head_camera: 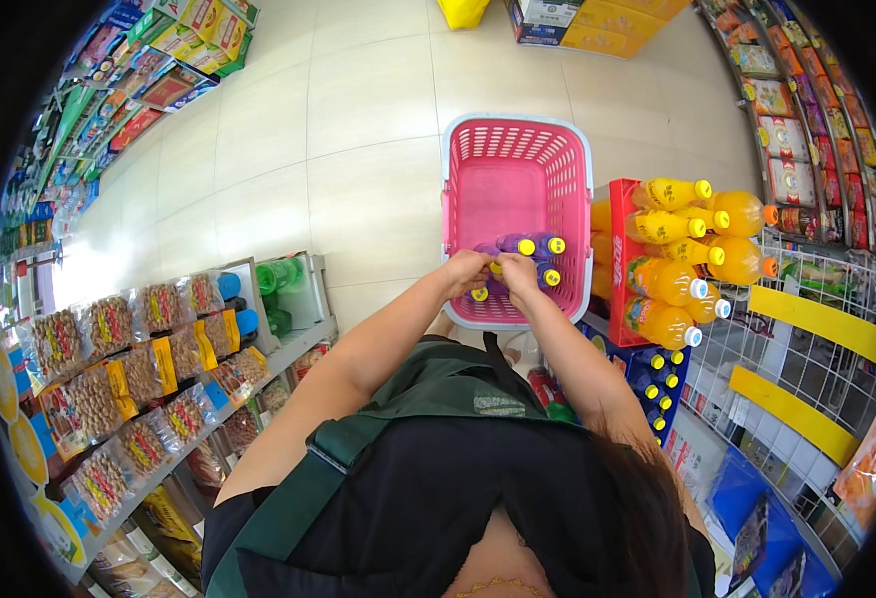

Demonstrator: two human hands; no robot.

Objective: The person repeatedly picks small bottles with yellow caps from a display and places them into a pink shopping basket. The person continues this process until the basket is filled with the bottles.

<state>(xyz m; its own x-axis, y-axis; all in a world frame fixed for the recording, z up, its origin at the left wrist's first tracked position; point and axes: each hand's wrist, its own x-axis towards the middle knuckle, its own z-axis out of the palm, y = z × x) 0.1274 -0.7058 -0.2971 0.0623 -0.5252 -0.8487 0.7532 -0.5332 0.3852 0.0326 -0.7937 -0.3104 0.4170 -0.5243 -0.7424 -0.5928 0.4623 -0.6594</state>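
Observation:
A pink plastic shopping basket (501, 194) with a pale rim is in front of me. Inside its near end are several small purple bottles (511, 244) with yellow caps. My left hand (468, 272) and my right hand (519, 273) meet over that end, fingers curled around one bottle (495, 267) whose yellow cap shows between them. My fingers hide most of its body. Another yellow-capped bottle (479, 293) is just below my left hand, and a further one (551, 277) is to the right of my right hand.
To the right, a red crate (621, 261) holds bottles of orange drink (666, 280), above a blue case of yellow-capped bottles (658, 389). Wire racks (812, 329) stand beyond. Shelves of bagged nuts (139, 374) line the left. Yellow cartons (610, 30) sit on the tiled floor (371, 97) ahead.

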